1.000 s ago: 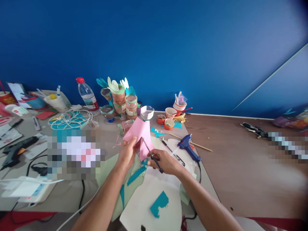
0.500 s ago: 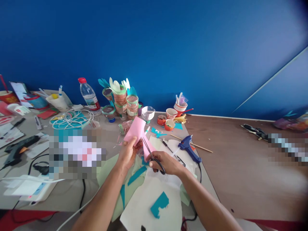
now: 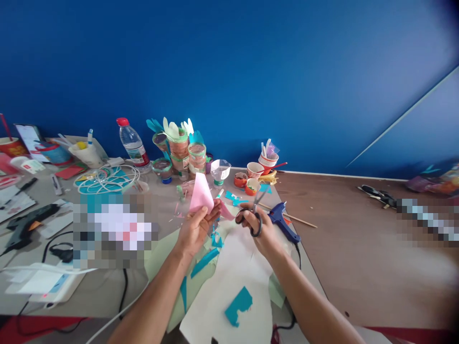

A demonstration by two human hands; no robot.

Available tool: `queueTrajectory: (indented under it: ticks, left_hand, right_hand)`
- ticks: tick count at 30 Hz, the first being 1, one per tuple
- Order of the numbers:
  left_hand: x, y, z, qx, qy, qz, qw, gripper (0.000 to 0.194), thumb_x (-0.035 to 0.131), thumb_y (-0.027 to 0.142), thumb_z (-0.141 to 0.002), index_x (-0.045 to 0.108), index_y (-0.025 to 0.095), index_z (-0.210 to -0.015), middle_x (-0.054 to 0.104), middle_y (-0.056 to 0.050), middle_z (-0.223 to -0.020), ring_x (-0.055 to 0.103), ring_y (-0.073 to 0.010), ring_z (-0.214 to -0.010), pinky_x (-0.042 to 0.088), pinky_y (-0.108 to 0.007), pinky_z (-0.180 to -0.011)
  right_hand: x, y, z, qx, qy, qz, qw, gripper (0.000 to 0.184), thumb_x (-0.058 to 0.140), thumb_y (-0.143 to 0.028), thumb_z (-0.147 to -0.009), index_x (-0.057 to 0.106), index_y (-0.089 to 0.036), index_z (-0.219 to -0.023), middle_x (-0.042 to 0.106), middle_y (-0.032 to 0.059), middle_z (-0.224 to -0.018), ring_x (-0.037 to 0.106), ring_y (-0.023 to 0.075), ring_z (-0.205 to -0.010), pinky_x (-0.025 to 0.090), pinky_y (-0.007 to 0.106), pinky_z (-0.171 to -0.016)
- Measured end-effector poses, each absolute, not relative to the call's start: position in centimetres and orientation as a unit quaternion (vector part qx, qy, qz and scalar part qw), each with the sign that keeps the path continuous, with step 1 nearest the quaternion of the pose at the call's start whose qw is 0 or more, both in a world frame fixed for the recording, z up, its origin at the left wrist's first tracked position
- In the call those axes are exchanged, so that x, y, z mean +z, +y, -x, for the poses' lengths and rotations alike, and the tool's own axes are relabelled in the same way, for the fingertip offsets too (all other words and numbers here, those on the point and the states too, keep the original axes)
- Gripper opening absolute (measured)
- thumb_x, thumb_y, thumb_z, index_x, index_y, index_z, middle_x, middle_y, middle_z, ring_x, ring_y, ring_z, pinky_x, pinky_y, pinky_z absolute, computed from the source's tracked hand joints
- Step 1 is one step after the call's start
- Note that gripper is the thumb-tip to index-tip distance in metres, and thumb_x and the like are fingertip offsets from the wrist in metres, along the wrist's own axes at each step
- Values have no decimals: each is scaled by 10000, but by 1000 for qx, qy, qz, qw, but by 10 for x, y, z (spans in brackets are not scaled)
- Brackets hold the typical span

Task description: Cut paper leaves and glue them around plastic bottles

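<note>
Pink paper, folded or curled, is pinched between the thumb and fingers of my left hand. A strip of it sticks out to the right, behind my fingertips. My right hand has its fingers in the black loops of a pair of scissors, whose blades point up and away and stand apart from the paper. Beneath my hands lie a white sheet, green paper and teal offcuts.
A blue glue gun and a wooden stick lie right of my hand. Behind stand decorated cups, a red-capped bottle and small paper cups. Left are a coiled white cable, a black glue gun and a power strip.
The scissors have come away from the pink paper, moving right and up, with the blades now pointing upward. My left hand has turned the paper slightly.
</note>
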State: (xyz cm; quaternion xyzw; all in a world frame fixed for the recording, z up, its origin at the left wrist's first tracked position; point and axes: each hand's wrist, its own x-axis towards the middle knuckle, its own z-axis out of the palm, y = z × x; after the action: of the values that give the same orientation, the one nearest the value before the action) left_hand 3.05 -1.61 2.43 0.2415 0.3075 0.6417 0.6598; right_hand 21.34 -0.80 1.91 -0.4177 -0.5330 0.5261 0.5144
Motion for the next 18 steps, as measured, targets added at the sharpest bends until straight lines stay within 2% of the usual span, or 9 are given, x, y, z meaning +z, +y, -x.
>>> queueTrajectory:
  ticks: [2, 4, 8, 11, 14, 18]
  left_hand:
    - [26, -18, -31, 634, 291, -256, 669, 185, 732, 279, -703, 716, 172, -854, 703, -96, -1102, 645, -248, -1043, 487, -390, -930]
    - [25, -20, -32, 624, 276, -272, 679, 177, 719, 275, -721, 722, 180, -870, 685, -91, -1149, 634, -245, -1063, 471, -392, -954]
    - [20, -23, -37, 591, 256, -310, 699, 168, 727, 272, -717, 729, 175, -854, 718, -89, -1051, 623, -259, -1069, 441, -411, -980]
    - [13, -25, -43, 575, 258, -346, 695, 171, 738, 280, -711, 735, 172, -844, 728, -78, -983, 620, -253, -1057, 428, -392, -986]
    - [8, -27, -49, 545, 305, -389, 677, 228, 732, 286, -723, 737, 181, -925, 713, -70, -1032, 615, -236, -1046, 435, -349, -964]
    - [11, -31, -53, 510, 346, -434, 657, 341, 695, 333, -756, 708, 175, -1058, 697, -90, -1068, 602, -254, -1057, 444, -367, -943]
  right_hand:
    - [22, -13, -214, 451, -522, 417, 591, 356, 614, -421, -822, 545, -189, -1083, 638, 45, -842, 563, 169, -755, 445, 300, -719]
    - [25, -19, -215, 440, -531, 385, 613, 385, 620, -420, -824, 529, -205, -1129, 646, 57, -891, 586, 190, -809, 459, 331, -768]
    - [24, -24, -210, 532, -585, 291, 538, 433, 662, -442, -792, 550, -231, -1153, 658, 76, -1022, 602, 238, -965, 465, 391, -873]
    - [19, -23, -199, 554, -579, 273, 531, 491, 700, -430, -759, 548, -270, -1198, 615, 55, -1155, 565, 244, -1090, 426, 408, -979]
    - [14, -22, -192, 568, -536, 290, 553, 467, 684, -404, -774, 539, -301, -1207, 604, 38, -1169, 563, 237, -1088, 442, 401, -969]
    - [10, -19, -192, 548, -522, 322, 569, 361, 655, -363, -791, 560, -287, -1131, 630, 23, -1039, 587, 212, -965, 478, 363, -879]
